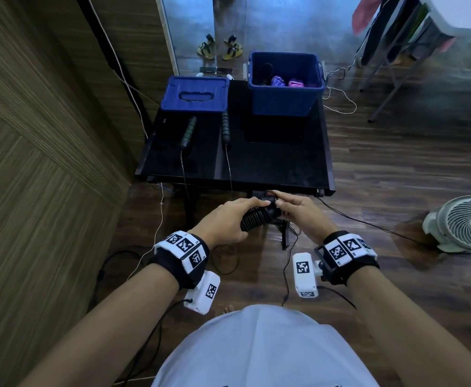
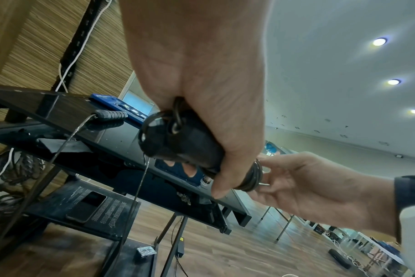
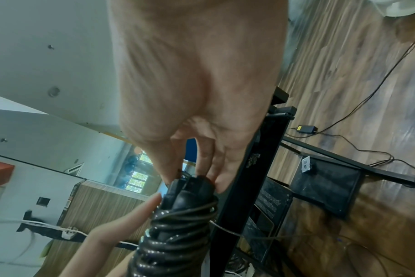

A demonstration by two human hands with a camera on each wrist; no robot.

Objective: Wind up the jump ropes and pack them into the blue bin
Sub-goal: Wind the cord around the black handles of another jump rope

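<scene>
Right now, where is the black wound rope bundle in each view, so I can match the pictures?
Head: wound rope at lower centre, between both hands, in front of the table's near edge.
Left wrist: centre, gripped by the left hand.
Right wrist: bottom centre, right hand fingers pinching its top.
Shared landmark: the black table.

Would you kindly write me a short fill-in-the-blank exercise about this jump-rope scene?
1. The left hand grips a black jump rope whose cord is ____ around its handles.
2. The blue bin stands on the black ____.
3. The lid lies to the ____ of the bin in the head view.
4. The right hand pinches the rope bundle's ____.

Missing words: wound; table; left; end
</scene>
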